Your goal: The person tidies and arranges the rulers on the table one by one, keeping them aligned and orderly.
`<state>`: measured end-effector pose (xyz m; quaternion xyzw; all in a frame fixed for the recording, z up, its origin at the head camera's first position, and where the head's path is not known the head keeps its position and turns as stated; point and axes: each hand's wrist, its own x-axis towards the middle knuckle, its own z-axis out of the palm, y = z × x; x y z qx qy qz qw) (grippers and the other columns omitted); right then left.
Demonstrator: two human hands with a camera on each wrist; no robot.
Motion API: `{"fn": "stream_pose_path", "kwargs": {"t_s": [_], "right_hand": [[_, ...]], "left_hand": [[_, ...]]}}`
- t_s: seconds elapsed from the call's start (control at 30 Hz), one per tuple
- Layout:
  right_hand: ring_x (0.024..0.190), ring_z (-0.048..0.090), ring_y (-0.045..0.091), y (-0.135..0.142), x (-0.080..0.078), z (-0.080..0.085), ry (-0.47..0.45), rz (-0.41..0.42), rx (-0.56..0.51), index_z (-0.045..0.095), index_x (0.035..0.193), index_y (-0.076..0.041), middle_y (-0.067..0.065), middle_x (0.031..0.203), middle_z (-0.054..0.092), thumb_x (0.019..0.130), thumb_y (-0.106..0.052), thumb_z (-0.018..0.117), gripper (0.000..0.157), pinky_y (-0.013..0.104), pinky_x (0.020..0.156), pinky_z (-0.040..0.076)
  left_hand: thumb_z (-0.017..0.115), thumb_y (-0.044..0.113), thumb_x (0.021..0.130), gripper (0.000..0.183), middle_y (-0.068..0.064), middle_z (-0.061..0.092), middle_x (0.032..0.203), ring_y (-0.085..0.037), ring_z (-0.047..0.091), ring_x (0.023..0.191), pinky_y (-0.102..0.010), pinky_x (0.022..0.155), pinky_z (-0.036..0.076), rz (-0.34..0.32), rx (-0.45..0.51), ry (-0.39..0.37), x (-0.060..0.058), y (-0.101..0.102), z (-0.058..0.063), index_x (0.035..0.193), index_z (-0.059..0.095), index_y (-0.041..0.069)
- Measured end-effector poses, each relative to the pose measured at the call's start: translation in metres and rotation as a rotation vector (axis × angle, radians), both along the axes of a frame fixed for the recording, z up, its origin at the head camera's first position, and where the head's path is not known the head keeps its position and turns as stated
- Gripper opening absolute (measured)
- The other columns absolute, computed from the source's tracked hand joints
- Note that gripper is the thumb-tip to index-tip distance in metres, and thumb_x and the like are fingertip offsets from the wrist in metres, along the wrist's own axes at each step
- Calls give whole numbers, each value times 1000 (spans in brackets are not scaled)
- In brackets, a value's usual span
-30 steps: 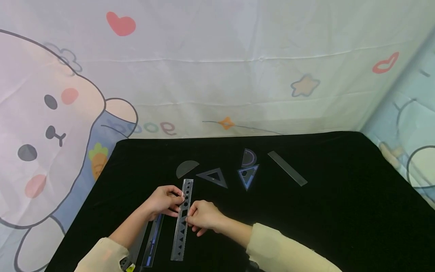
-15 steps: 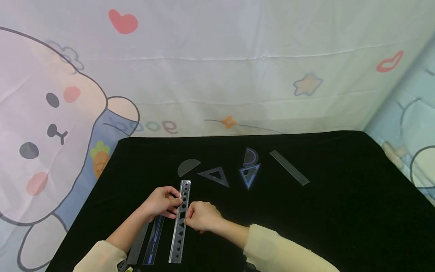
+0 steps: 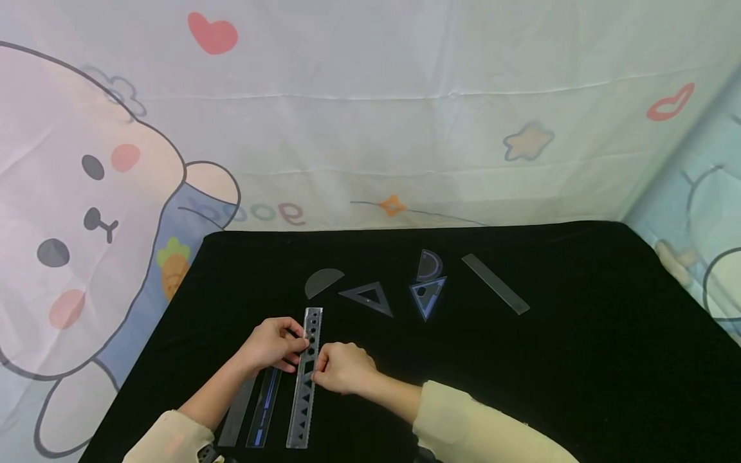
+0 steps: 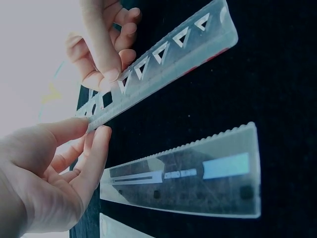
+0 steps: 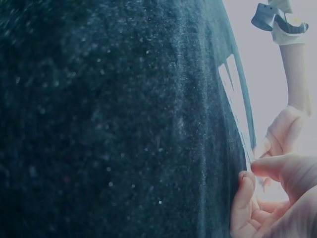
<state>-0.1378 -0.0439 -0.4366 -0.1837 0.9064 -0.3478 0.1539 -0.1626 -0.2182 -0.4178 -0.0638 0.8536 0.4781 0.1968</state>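
Note:
A clear stencil ruler (image 3: 301, 411) with round and triangular cutouts stands lengthwise between both hands. My left hand (image 3: 272, 345) pinches its left edge, thumb above and fingers below in the left wrist view. At the right edge, my right hand (image 3: 347, 368) pinches it between thumb and curled fingers. In the left wrist view, the far end of the stencil ruler (image 4: 198, 43) appears raised from the black cloth. Left of it lies a clear ruler with blue printing (image 3: 263, 411). A plain greyish ruler (image 3: 234, 418) is beside that one, partly covered by the left forearm.
Farther back on the black cloth (image 3: 579, 360) lie a grey protractor (image 3: 323, 281), a grey set square (image 3: 354, 294), a blue-edged set square (image 3: 434, 292) and a purple-marked protractor (image 3: 425, 265). Another plain ruler (image 3: 494, 284) lies slanted at the right. A printed curtain (image 3: 370, 128) hangs behind.
Both hands have shifted the stencil ruler a little left, closer to the blue-printed ruler. The right hand's fingers have curled in more. The head view has moved slightly.

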Motion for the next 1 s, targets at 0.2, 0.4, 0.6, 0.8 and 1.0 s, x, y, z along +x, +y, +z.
{"fn": "stream_pose_path", "kwargs": {"t_s": [0.2,0.4,0.6,0.8,1.0], "right_hand": [[50,48,5,-1,1,2,27,12,23,59,71,-21,-12,58,52,78,-28,69,14,23,42,37],[51,47,5,-1,2,3,62,33,38,59,71,-20,-12,57,52,78,-27,69,14,22,41,36],[50,46,5,-1,3,4,87,50,72,58,69,-20,-11,58,50,78,-28,68,16,21,41,36],[50,46,7,-4,3,7,78,45,109,55,68,-21,-9,58,49,77,-30,69,19,22,41,36],[50,45,7,-6,2,7,99,61,145,54,68,-21,-9,59,48,77,-30,69,19,22,41,36]], "left_hand": [[61,10,87,13,-10,62,76,-19,62,61,-33,54,57,-13,-15,15,1,-1,-1,98,57,4],[62,9,86,11,-9,62,73,-18,61,59,-32,54,57,-15,-49,26,1,0,0,95,57,4],[64,9,84,10,-9,61,71,-18,60,57,-31,51,56,-24,-123,54,3,3,3,91,59,5],[66,9,82,9,-8,60,69,-17,59,56,-29,49,55,-53,-184,86,3,3,6,88,60,5],[66,10,82,10,-7,60,68,-16,59,55,-28,48,55,-73,-235,106,4,4,6,88,60,5]]}}
